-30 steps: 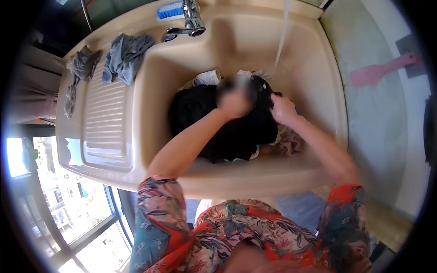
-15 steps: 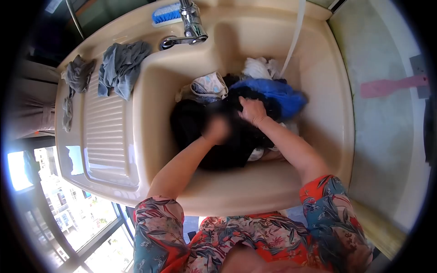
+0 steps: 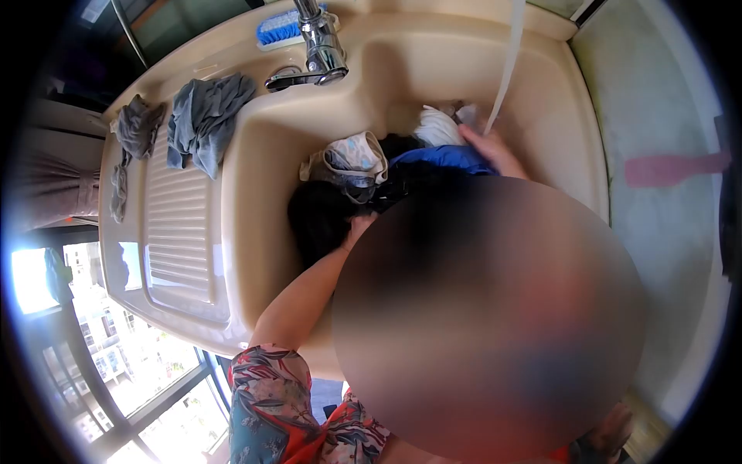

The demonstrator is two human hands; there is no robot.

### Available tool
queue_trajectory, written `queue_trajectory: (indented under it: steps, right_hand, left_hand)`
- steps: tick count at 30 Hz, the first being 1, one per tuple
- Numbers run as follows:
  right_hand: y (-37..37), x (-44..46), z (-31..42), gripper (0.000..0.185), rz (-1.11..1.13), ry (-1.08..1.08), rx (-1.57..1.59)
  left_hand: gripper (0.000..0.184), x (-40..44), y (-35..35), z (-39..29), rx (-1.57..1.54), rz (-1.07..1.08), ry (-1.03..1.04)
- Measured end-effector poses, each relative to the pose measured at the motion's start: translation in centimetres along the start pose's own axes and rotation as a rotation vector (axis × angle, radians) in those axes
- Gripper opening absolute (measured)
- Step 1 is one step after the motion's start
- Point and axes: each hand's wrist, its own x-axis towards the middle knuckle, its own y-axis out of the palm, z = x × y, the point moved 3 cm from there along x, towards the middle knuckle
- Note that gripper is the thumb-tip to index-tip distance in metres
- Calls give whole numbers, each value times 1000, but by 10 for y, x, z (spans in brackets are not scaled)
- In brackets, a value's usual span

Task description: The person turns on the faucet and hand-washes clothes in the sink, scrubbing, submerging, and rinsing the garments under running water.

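Observation:
My left hand is closed at the edge of a black garment in the sink basin, its fingers partly covered by a large blurred patch. Farther right, my right hand reaches past a blue garment, fingers stretched out beside a white cloth. A strip of water or a pale hose comes down just above that hand. Left of the blue garment lies a light patterned cloth. The blurred patch hides the right forearm and the front of the laundry.
The beige sink has a ribbed washboard on its left, with grey cloths above it. A chrome faucet and blue brush sit at the back. A pink scraper-like tool is at the right wall.
My right hand has moved off the black garment, up and right toward the white cloth. My left hand has shifted slightly left. A blurred patch now covers the lower right.

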Motion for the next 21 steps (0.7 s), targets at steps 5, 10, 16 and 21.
queue_trajectory:
  steps: [5,10,16,21]
  right_hand:
    - [44,-55,70,67,441,-86,-225]
    - [30,-122,51,39,313,-220,-220]
    - [-31,-220,67,39,341,-234,-527]
    - [-93,-258,82,49,165,-122,-345]
  left_hand:
    - [26,-1,44,22,-136,-241,198]
    - [24,8,69,43,-274,-438,340]
    - [25,16,-12,10,-81,115,206]
    - [59,17,-148,-14,-238,203,15]
